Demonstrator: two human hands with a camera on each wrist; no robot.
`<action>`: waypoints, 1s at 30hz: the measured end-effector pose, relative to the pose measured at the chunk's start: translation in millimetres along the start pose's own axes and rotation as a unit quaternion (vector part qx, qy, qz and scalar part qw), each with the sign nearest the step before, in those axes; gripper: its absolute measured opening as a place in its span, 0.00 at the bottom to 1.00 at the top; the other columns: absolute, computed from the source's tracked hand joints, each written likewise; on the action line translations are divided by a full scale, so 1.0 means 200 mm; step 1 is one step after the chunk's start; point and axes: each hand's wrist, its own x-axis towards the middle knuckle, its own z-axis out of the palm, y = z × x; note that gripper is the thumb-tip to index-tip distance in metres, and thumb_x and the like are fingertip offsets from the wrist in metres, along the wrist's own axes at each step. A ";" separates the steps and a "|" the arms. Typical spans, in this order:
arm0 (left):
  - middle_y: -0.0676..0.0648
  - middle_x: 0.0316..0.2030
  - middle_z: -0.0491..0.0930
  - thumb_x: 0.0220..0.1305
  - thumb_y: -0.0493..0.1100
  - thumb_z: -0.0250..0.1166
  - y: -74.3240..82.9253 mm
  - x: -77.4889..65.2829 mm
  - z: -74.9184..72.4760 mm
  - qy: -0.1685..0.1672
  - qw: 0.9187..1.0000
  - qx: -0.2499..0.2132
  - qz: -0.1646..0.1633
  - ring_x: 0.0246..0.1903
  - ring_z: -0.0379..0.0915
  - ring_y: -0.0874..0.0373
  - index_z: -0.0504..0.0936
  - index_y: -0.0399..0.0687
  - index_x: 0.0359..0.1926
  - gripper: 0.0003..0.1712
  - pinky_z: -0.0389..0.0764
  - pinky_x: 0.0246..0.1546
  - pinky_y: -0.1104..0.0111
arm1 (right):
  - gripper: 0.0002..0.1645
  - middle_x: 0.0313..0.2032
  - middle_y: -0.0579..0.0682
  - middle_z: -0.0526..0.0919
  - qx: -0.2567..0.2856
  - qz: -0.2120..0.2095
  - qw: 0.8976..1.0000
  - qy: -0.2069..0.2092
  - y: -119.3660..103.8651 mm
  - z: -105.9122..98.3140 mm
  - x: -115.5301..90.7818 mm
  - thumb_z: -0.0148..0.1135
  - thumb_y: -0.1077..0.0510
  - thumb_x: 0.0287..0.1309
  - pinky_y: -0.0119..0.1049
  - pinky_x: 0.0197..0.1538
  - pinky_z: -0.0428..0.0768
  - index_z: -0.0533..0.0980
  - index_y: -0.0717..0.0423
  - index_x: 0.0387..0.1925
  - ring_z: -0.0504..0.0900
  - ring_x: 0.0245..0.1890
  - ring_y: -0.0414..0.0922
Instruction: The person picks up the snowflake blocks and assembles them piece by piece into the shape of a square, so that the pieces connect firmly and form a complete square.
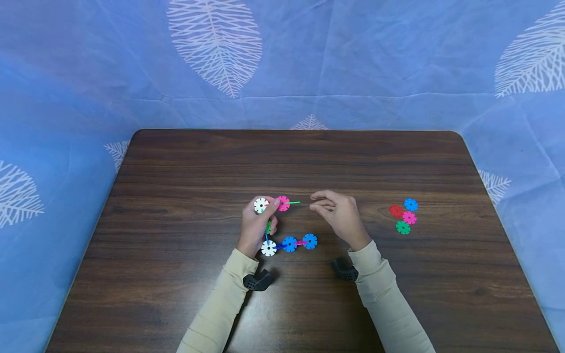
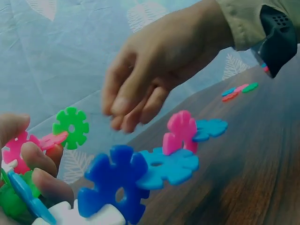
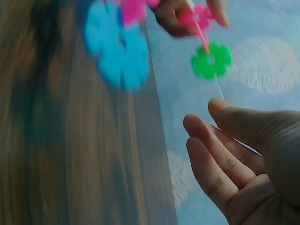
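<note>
My left hand [image 1: 252, 228] grips a chain of notched plastic snowflake discs, thumb and fingers around its side. Along its upper arm are a white disc [image 1: 261, 205], a pink disc [image 1: 284, 203] and, at the tip, a green disc [image 2: 71, 127] seen edge-on from the head. The lower arm runs from another white disc [image 1: 269, 248] through a dark blue disc [image 2: 115, 185] to light blue ones, with a pink disc [image 2: 181, 132] standing between two of these. To the right of the green tip, my right hand [image 1: 342, 215] hovers apart from the chain, fingers loosely bent and holding nothing.
On the right of the dark wooden table [image 1: 176, 294] lies a small group of loose discs: red [image 1: 396, 211], blue [image 1: 411, 204], pink [image 1: 409, 217] and green [image 1: 403, 227]. Blue leaf-patterned cloth [image 1: 353, 59] hangs beyond the table's far edge.
</note>
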 end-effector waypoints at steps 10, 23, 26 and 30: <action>0.52 0.14 0.75 0.58 0.36 0.65 0.01 0.00 -0.01 -0.001 0.999 -0.033 -0.004 0.11 0.68 0.64 0.73 0.44 0.29 0.07 0.70 0.11 0.73 | 0.11 0.36 0.55 0.87 -0.035 0.040 0.998 0.026 0.13 -0.17 -0.09 0.67 0.59 0.55 0.33 0.35 0.85 0.81 0.60 0.40 0.88 0.33 0.45; 0.51 0.18 0.80 0.56 0.35 0.66 0.04 0.01 -0.04 0.013 1.000 0.010 -0.026 0.11 0.74 0.61 0.69 0.45 0.27 0.11 0.73 0.12 0.71 | 0.10 0.26 0.61 0.85 -0.141 0.107 0.970 0.168 0.32 -0.51 -0.21 0.69 0.60 0.52 0.24 0.39 0.73 0.82 0.65 0.32 0.62 0.21 0.09; 0.51 0.19 0.82 0.55 0.33 0.65 0.05 0.01 -0.04 0.013 0.999 0.008 -0.034 0.12 0.76 0.60 0.67 0.46 0.26 0.13 0.75 0.13 0.71 | 0.11 0.27 0.64 0.84 -0.161 0.154 0.959 0.174 0.36 -0.57 -0.25 0.68 0.60 0.53 0.40 0.42 0.72 0.82 0.67 0.33 0.58 0.19 0.09; 0.51 0.16 0.82 0.54 0.31 0.64 0.05 0.01 -0.04 0.008 0.999 -0.008 -0.042 0.11 0.75 0.62 0.65 0.46 0.22 0.15 0.76 0.12 0.72 | 0.11 0.28 0.65 0.84 -0.170 0.192 0.952 0.168 0.39 -0.62 -0.31 0.67 0.60 0.54 0.39 0.40 0.71 0.81 0.68 0.34 0.59 0.17 0.11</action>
